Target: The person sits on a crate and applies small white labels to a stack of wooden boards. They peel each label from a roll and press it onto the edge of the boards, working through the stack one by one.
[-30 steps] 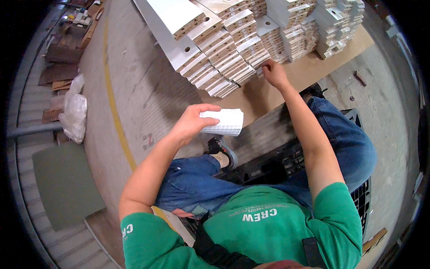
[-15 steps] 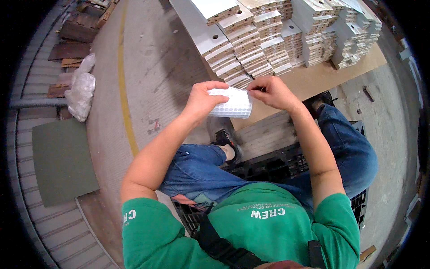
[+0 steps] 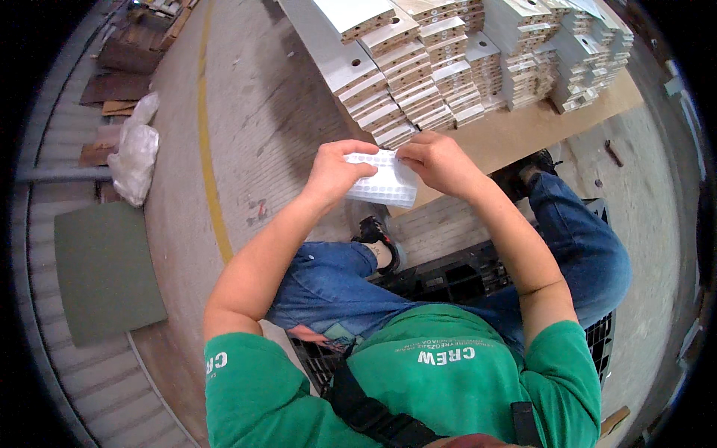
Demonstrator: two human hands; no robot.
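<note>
Between my hands is a pale sheet of round stickers (image 3: 382, 190), with rows of small circles across it, curled over on itself. My left hand (image 3: 334, 170) grips its left side, thumb on top and fingers behind. At the sheet's upper right corner, my right hand (image 3: 442, 164) has thumb and forefinger pinched together; whether a single sticker is between them is too small to see. Just beyond the sheet rise stacks of white-faced boards (image 3: 388, 93) with drilled holes in faces and edges.
The boards stand on a brown sheet (image 3: 515, 138) ahead and to the right. I sit on a black plastic pallet (image 3: 448, 280). Left of me are a yellow floor line (image 3: 209, 172), a bundle of clear plastic (image 3: 136, 164) and a green panel (image 3: 108, 269).
My right hand has shifted slightly left, onto the upper edge of the sticker sheet, its fingers turned more inward. The sheet is tilted a little differently; my left hand keeps its grip.
</note>
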